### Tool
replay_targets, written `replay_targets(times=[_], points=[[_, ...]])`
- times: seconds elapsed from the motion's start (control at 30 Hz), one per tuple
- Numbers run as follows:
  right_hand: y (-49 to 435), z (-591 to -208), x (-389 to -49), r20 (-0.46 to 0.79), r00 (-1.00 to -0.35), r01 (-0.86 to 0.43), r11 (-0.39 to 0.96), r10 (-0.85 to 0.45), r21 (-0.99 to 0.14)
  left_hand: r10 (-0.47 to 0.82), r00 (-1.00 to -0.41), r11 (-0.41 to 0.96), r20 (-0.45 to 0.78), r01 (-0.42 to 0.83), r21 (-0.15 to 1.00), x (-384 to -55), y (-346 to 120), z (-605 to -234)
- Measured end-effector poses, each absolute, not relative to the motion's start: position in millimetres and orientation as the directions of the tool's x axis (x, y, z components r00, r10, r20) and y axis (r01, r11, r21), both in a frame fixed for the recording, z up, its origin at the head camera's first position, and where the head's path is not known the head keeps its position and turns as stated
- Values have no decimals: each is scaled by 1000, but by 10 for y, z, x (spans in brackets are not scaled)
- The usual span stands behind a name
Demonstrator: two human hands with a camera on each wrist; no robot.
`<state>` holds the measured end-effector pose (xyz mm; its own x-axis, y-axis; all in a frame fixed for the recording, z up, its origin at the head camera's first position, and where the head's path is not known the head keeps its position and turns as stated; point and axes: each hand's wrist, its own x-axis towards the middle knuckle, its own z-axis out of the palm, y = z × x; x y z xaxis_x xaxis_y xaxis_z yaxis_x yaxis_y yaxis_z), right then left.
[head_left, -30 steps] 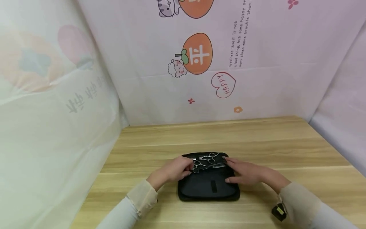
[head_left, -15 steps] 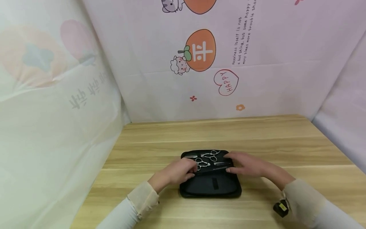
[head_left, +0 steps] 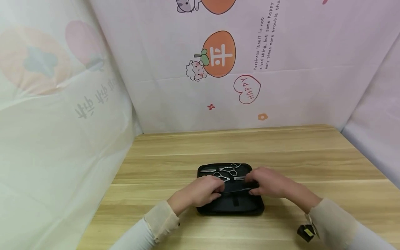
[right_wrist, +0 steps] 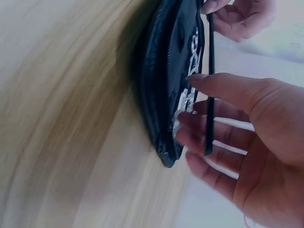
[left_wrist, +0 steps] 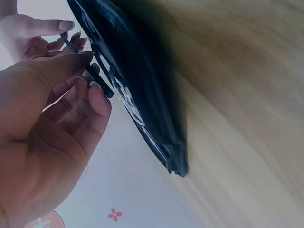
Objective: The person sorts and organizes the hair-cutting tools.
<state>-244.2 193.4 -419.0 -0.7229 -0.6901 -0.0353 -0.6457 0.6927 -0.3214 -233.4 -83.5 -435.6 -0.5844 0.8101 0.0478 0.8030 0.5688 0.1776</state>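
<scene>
On the wooden table lies an unzipped black case [head_left: 218, 208]. Two pairs of silver scissors [head_left: 232, 171] are held in its far half. A thin black comb [right_wrist: 210, 57], seen edge-on in both wrist views, spans between my hands close over the case. My left hand [head_left: 204, 191] pinches one end of it between thumb and curled fingers. At the other end, my right hand [head_left: 270, 182] has its thumb on one side of the comb and its fingers on the other. My fingers hide part of the comb and of the nearer scissors.
The wooden table [head_left: 175, 152] runs back to a white printed cloth [head_left: 168, 111] hung behind it. Similar cloth stands along the left and right sides. A small black box [head_left: 305, 232] hangs at my right cuff.
My left hand has shifted right and slightly nearer. My right hand's fingers have curled in toward the comb's end, moving nearer. More of the scissors shows than one second ago.
</scene>
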Motion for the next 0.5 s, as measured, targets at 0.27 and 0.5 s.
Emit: replay_targets(times=[0.27,0.5], points=[[1926,-4078,-2355,-91,-767,-590,754,-635,-290,813,-580,566,46,807,169,-2293,-744,-4341],[2064,-4102,-2337,-37,-770,-614,754,-637,-233,800,-595,568,80,793,219,-2339,-819,-4353]])
